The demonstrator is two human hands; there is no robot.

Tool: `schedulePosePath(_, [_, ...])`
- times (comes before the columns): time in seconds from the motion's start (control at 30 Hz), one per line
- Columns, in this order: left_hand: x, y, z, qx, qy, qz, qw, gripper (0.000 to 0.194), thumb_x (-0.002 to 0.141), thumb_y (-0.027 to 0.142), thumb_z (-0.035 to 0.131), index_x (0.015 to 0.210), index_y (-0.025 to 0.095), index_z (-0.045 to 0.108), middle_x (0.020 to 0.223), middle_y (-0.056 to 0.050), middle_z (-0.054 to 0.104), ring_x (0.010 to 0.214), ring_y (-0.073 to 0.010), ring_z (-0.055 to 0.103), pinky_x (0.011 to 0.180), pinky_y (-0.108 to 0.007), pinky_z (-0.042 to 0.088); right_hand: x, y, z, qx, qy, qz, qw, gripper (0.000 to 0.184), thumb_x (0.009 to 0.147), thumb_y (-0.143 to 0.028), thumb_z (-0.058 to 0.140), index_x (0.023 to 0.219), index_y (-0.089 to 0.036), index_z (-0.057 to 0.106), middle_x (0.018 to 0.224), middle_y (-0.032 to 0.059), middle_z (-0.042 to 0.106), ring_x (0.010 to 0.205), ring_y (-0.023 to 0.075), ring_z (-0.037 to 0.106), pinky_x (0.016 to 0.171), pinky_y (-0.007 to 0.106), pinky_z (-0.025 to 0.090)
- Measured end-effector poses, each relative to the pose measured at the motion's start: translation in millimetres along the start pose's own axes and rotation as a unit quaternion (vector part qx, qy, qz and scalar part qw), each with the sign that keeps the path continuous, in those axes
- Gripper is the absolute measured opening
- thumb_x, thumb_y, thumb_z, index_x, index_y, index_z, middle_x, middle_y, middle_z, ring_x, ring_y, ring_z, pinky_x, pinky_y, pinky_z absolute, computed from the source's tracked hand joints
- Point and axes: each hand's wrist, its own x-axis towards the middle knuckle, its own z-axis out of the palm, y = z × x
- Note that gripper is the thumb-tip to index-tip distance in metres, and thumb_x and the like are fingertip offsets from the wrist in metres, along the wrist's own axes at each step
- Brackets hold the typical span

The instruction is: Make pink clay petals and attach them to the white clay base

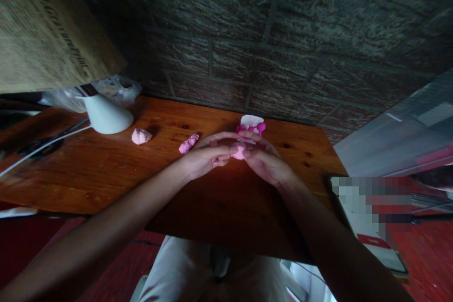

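Above the wooden table, both my hands hold one small lump of light pink modelling clay [238, 151]. My left hand [208, 153] pinches it from the left, with the thumb on its near side. From the right, my right hand [264, 158] presses it with thumb and fingers. Just behind my fingertips lie bright pink plastic pieces [261, 127], partly hidden, beside a white scrap [252, 120]. A rough, darker pink roll of clay [188, 143] rests left of my left hand. Farther left sits a pale pink clay lump [141, 136].
A lamp with a white base [109, 114] and printed paper shade [53, 33] stands at the left, its cord trailing across the table [88, 170]. Clear plastic [122, 89] lies behind it. A brick-patterned wall [226, 47] borders the back. A flat, partly blurred object [357, 217] is at the right.
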Motion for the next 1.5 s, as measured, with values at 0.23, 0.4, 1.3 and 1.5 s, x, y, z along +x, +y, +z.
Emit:
schedulePosePath(0.23, [-1.1, 5.1, 0.3, 0.007, 0.022, -0.003, 1.0, 0.039, 0.067, 0.018, 0.088, 0.104, 0.018, 0.077, 0.072, 0.0, 0.065, 0.051, -0.0024, 0.035, 0.047, -0.018, 0.018, -2.7, -1.4, -1.8, -0.038, 0.006, 0.009, 0.999, 0.047, 0.069, -0.017, 0.083, 0.111, -0.035, 0.075, 0.096, -0.0031, 0.075, 0.094, 0.0167, 0.068, 0.097, 0.038, 0.052])
schedulePosePath(0.4, [-1.1, 5.7, -1.2, -0.003, 0.009, -0.021, 1.0, 0.033, 0.072, 0.021, 0.085, 0.104, 0.017, 0.076, 0.065, 0.003, 0.058, 0.05, -0.004, 0.036, 0.046, -0.019, 0.019, -4.0, -1.4, -3.8, -0.066, 0.011, 0.015, 0.998, 0.047, 0.069, -0.021, 0.084, 0.113, -0.035, 0.073, 0.1, -0.0012, 0.074, 0.094, 0.0198, 0.068, 0.097, 0.042, 0.053])
schedulePosePath(1.3, [-4.6, 9.0, 2.6, 0.105, 0.002, 0.023, 0.994, 0.043, 0.069, 0.025, 0.087, 0.11, 0.017, 0.076, 0.079, -0.003, 0.071, 0.049, -0.0025, 0.033, 0.047, -0.022, 0.016, -7.2, -5.9, -5.6, -0.12, -0.02, 0.018, 0.992, 0.059, 0.072, -0.022, 0.087, 0.126, -0.034, 0.065, 0.093, -0.0034, 0.072, 0.092, 0.0163, 0.07, 0.092, 0.035, 0.057])
schedulePosePath(1.5, [-3.9, 8.4, -0.2, 0.111, 0.009, -0.002, 0.994, 0.046, 0.068, 0.023, 0.087, 0.113, 0.017, 0.077, 0.082, -0.005, 0.073, 0.051, -0.0029, 0.034, 0.048, -0.021, 0.017, -8.8, -8.2, -2.9, -0.147, -0.024, 0.018, 0.989, 0.061, 0.074, -0.02, 0.085, 0.129, -0.035, 0.064, 0.094, -0.0032, 0.073, 0.091, 0.0159, 0.071, 0.091, 0.034, 0.057])
